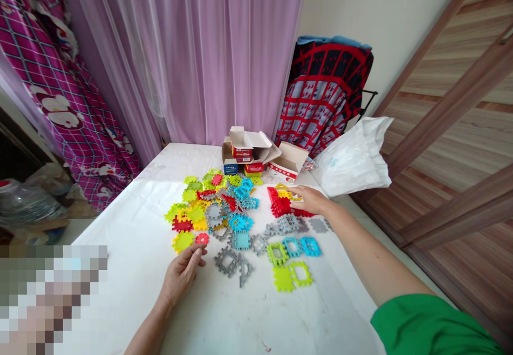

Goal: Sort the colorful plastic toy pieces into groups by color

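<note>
My left hand rests low over the table, fingers loosely bent and slightly apart, with no piece visible in them. Its fingertips are close to a round pink-red piece and a lime-green square piece. Farther right, the fingers and thumb of my right hand close around the edge of a yellow interlocking plastic piece. Red interlocking pieces lie under and beside that hand. Grey pieces are just nearer. A mixed pile of interlocking pieces spreads between the hands.
Opened small cardboard boxes stand at the table's far edge, with a white bag to their right. Grey pieces, blue pieces and green pieces lie on the white tablecloth.
</note>
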{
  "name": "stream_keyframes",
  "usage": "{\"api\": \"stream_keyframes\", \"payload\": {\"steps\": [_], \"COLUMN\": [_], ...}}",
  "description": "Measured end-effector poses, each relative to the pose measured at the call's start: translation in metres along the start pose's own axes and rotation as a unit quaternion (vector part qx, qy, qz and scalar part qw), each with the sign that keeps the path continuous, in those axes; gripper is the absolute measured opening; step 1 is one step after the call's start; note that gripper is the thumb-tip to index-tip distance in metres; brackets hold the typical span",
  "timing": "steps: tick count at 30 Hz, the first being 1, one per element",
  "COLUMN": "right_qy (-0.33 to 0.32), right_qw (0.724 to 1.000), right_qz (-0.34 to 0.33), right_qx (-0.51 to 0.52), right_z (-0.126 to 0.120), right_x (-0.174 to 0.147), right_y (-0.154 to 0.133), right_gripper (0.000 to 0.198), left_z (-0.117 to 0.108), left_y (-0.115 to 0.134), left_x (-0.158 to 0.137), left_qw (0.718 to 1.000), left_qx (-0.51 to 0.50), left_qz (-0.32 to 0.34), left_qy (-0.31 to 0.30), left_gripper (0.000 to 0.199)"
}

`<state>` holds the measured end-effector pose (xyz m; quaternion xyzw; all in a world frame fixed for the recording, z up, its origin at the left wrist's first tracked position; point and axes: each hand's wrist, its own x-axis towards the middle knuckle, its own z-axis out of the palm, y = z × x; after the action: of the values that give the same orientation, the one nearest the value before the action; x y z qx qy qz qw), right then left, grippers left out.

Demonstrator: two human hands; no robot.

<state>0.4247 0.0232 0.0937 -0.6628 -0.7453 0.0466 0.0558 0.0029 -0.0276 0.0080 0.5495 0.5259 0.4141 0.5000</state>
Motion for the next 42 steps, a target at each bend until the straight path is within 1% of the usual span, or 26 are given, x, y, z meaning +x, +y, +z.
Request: {"api": "stream_keyframes", "payload": {"steps": [3,5,6,7,9,11,13,16,19,21,23,24,25,27,28,29,30,31,35,38,39,40,42], "right_qy": [0.050,0.081,0.085,0.084,0.052,0.024,0.013,0.004,0.004,0.023,0.056,0.068,0.072,0.055,0.043,0.034,0.030,0.030,0.019,0.009,0.016,0.027,0.053], "right_qw": [0.999,0.996,0.995,0.993,0.989,0.984,0.984,0.988,0.991,0.993,0.984,0.968,0.941,0.864,0.827,0.800,0.783,0.774,0.767,0.769,0.773,0.784,0.821], "right_qz": [0.006,-0.004,-0.015,-0.028,-0.082,-0.140,-0.158,-0.144,-0.122,-0.086,-0.021,0.017,0.053,0.100,0.107,0.108,0.107,0.105,0.088,0.072,0.070,0.068,0.056], "right_qx": [0.008,0.035,0.057,0.079,0.112,0.106,0.084,0.056,0.049,0.078,0.167,0.240,0.325,0.490,0.550,0.589,0.612,0.623,0.635,0.636,0.630,0.616,0.566], "right_z": [-0.004,-0.002,0.003,0.009,0.025,0.044,0.061,0.076,0.080,0.079,0.079,0.079,0.080,0.083,0.084,0.085,0.086,0.087,0.091,0.097,0.098,0.099,0.097], "right_x": [-0.010,-0.019,-0.023,-0.027,-0.034,-0.039,-0.042,-0.044,-0.043,-0.042,-0.042,-0.043,-0.043,-0.047,-0.050,-0.053,-0.056,-0.060,-0.073,-0.081,-0.084,-0.088,-0.095], "right_y": [-0.019,-0.043,-0.058,-0.074,-0.106,-0.134,-0.154,-0.170,-0.173,-0.173,-0.174,-0.175,-0.177,-0.181,-0.184,-0.187,-0.190,-0.194,-0.206,-0.210,-0.209,-0.208,-0.204], "right_gripper": [0.040,0.032,0.028,0.026,0.024,0.026,0.032,0.035,0.027,0.023,0.021,0.021,0.022,0.027,0.030,0.033,0.034,0.034,0.033,0.031,0.031,0.033,0.042], "left_z": [0.000,0.000,0.000,0.000,0.001,0.001,0.001,0.002,0.002,0.002,0.002,0.002,0.003,0.006,0.008,0.012,0.016,0.021,0.041,0.051,0.052,0.052,0.052], "left_y": [-0.002,-0.003,-0.003,-0.003,-0.004,-0.005,-0.006,-0.008,-0.007,-0.007,-0.008,-0.008,-0.009,-0.007,-0.005,-0.002,0.002,0.006,0.021,0.023,0.023,0.022,0.022], "left_x": [0.000,0.001,0.001,0.001,0.001,0.001,0.002,0.001,0.001,0.001,0.002,0.003,0.004,0.003,0.003,0.001,0.000,-0.003,-0.010,-0.012,-0.012,-0.012,-0.011], "left_qw": [1.000,1.000,1.000,1.000,1.000,1.000,1.000,1.000,1.000,1.000,1.000,1.000,1.000,0.999,0.999,0.999,0.999,0.999,0.997,0.993,0.992,0.991,0.990], "left_qx": [0.000,0.002,0.003,0.003,0.003,0.001,-0.001,-0.004,-0.004,-0.002,0.000,0.000,-0.001,-0.006,-0.009,-0.011,-0.012,-0.014,-0.038,-0.054,-0.054,-0.051,-0.040], "left_qz": [0.002,0.003,0.004,0.006,0.010,0.011,0.010,0.014,0.019,0.020,0.023,0.026,0.030,0.036,0.038,0.039,0.039,0.037,0.013,-0.010,-0.018,-0.026,-0.038], "left_qy": [0.001,0.001,0.000,-0.002,-0.004,-0.005,-0.004,-0.003,-0.003,-0.002,-0.002,-0.001,0.001,0.012,0.015,0.014,0.008,-0.003,-0.068,-0.104,-0.113,-0.119,-0.131], "left_gripper": [0.062,0.061,0.060,0.059,0.058,0.058,0.058,0.056,0.053,0.052,0.050,0.049,0.048,0.046,0.046,0.046,0.045,0.045,0.045,0.046,0.047,0.048,0.049]}}
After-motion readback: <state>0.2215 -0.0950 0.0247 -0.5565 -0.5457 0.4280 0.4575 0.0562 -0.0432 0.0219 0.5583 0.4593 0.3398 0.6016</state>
